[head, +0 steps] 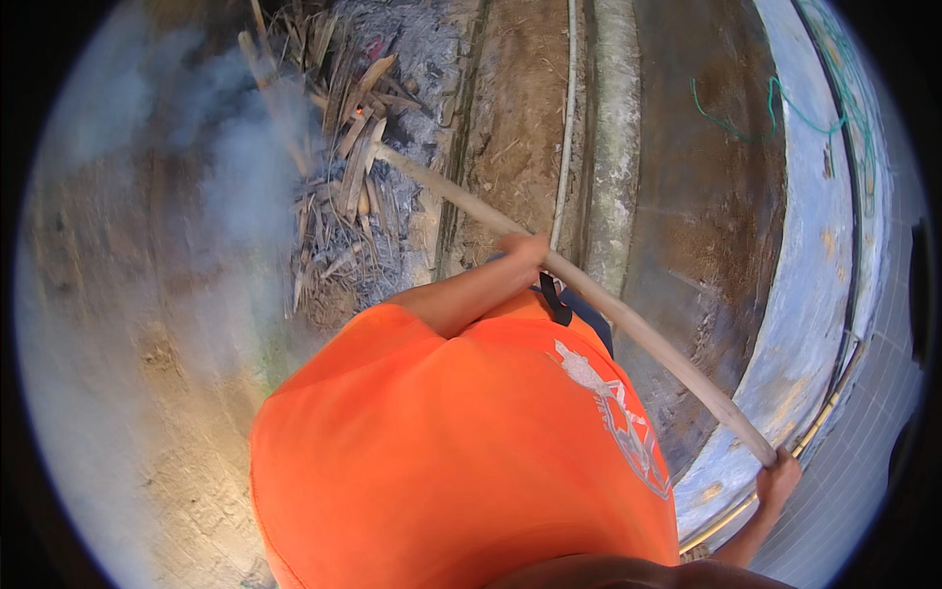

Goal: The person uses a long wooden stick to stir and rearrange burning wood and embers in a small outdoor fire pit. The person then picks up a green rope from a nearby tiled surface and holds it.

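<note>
Both hands grip a long wooden handle (647, 327) that slants across the front of my orange shirt. My left hand (526, 252) is wrapped around it near the waist, at about mid-length. My right hand (778, 477) holds the end out at the lower right. At its far end the handle meets a pale, narrow head (375, 140), perhaps a hoe blade, which rests among charred wood pieces (349, 173). A small glowing ember (359, 110) shows just above that head. How far the head is sunk into the pile cannot be told.
Thick smoke (243, 169) drifts over the left side and blurs the brown wall there. Grey ash (434, 44) surrounds the wood. A thin pipe (567, 132) and a concrete kerb (614, 140) run along the ground. Green cord (773, 103) lies at right by a bluish-white strip (817, 243).
</note>
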### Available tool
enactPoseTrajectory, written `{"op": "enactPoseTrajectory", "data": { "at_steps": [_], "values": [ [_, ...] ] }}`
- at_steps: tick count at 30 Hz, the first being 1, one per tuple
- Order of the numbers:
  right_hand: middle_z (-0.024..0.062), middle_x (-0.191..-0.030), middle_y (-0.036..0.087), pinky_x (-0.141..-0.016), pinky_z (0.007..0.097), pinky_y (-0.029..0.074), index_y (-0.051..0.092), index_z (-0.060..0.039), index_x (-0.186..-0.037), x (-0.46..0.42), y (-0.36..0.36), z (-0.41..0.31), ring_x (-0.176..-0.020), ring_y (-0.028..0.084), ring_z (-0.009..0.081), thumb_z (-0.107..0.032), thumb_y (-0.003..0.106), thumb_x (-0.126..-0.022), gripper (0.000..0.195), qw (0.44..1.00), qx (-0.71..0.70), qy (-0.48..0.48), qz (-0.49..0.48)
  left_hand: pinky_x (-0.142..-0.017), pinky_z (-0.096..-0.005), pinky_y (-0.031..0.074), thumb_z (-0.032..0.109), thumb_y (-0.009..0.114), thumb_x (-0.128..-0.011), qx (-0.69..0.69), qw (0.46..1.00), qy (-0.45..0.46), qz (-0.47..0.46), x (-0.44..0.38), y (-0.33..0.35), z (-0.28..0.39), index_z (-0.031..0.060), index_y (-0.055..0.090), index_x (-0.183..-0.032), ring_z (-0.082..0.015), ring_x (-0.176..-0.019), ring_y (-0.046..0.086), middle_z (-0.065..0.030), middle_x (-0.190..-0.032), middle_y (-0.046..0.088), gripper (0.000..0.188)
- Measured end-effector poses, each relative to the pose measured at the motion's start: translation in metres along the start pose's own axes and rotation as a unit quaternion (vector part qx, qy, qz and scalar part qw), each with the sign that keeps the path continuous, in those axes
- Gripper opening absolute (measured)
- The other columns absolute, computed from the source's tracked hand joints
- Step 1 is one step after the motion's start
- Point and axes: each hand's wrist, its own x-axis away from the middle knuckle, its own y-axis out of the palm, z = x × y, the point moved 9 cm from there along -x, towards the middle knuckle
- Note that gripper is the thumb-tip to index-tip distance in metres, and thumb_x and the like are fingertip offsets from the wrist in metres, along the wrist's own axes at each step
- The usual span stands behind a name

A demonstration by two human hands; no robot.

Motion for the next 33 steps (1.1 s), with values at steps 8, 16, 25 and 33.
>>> {"op": "enactPoseTrajectory", "data": {
  "at_steps": [8,16,25,33],
  "values": [
    [0.0222,-0.063,0.044,-0.056,0.0504,0.035,0.043,-0.0010,-0.066,-0.040,-0.133,0.065,-0.061,0.041,0.0449,0.000,0.054,-0.065,0.011,0.988,0.051,-0.052,0.135,-0.073,-0.0468,0.058,0.006,0.063,-0.085,0.183,0.972,-0.041,-0.143,0.097,0.050,0.021,-0.0082,0.050,-0.107,-0.0283,-0.087,0.063,-0.0169,-0.104,0.056,0.029],
    [0.0218,-0.077,0.045,-0.066,0.0468,0.039,0.043,0.0026,-0.079,-0.186,-0.282,-0.017,-0.075,0.046,0.0432,0.005,0.050,-0.071,0.011,0.927,0.118,-0.234,0.267,-0.082,-0.0530,0.054,0.002,0.062,-0.081,0.447,0.882,-0.051,-0.138,0.108,-0.022,0.035,-0.0003,0.049,-0.093,-0.0284,-0.088,0.060,-0.0123,-0.092,0.055,0.018],
    [0.0156,-0.084,0.056,-0.072,0.0436,0.046,0.058,-0.0008,-0.092,-0.175,-0.297,-0.320,-0.081,0.056,0.0357,0.005,0.058,-0.063,0.029,0.779,0.116,-0.472,0.396,-0.056,-0.0418,0.048,0.005,0.053,-0.079,0.636,0.752,0.055,0.165,0.042,-0.260,0.009,0.0049,0.044,-0.098,-0.0254,-0.066,0.051,-0.0131,-0.086,0.047,0.021],
    [0.0123,-0.082,0.059,-0.062,0.0385,0.047,0.063,-0.0004,-0.098,-0.085,-0.258,-0.460,-0.073,0.060,0.0264,-0.004,0.064,-0.073,0.026,0.702,0.099,-0.529,0.466,-0.056,-0.0422,0.047,0.004,0.048,-0.079,0.701,0.692,0.100,0.141,-0.044,-0.380,-0.037,0.0057,0.041,-0.088,-0.0238,-0.058,0.046,-0.0120,-0.072,0.043,0.012]
  ]
}}
